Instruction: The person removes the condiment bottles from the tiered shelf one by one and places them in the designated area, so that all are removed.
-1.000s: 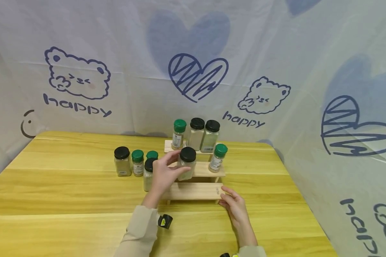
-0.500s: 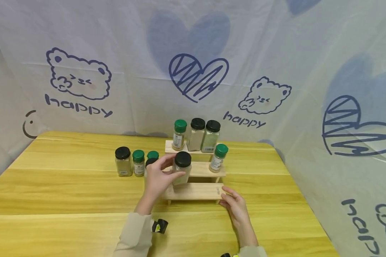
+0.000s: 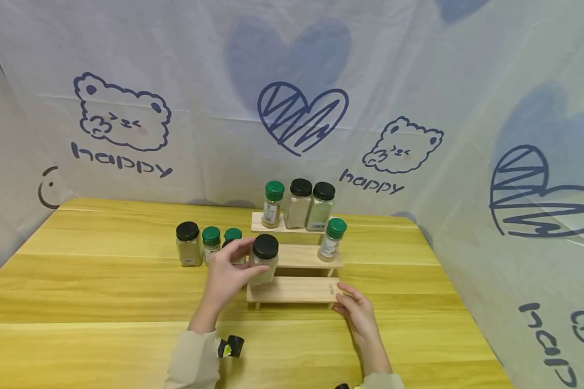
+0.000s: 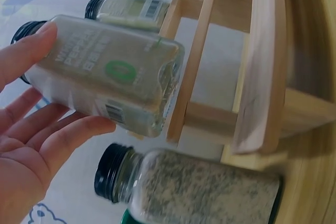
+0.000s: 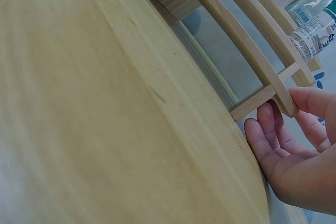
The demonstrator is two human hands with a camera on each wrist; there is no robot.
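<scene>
My left hand [image 3: 224, 281] holds a glass jar of white pepper [image 3: 265, 262] with a black lid, thumb on one side and fingers on the other. The jar is slightly tilted above the left end of the lowest step of a three-step wooden spice rack [image 3: 297, 290]. In the left wrist view the jar's label [image 4: 86, 51] is readable and its base is close to the rack's edge; contact cannot be told. My right hand [image 3: 360, 316] grips the right end of that lowest step, thumb and fingers around the corner.
On the top step stand a green-lidded shaker [image 3: 271, 210] and two black-lidded jars [image 3: 299, 206]. Another green-lidded shaker [image 3: 330, 246] is at the middle step's right end. Several spice containers, including a black-lidded jar [image 3: 188, 246], stand on the table left of the rack.
The left hand has carried the pepper jar left and down, from before the middle step to above the lowest step's left end. My right hand keeps its grip on the rack.
</scene>
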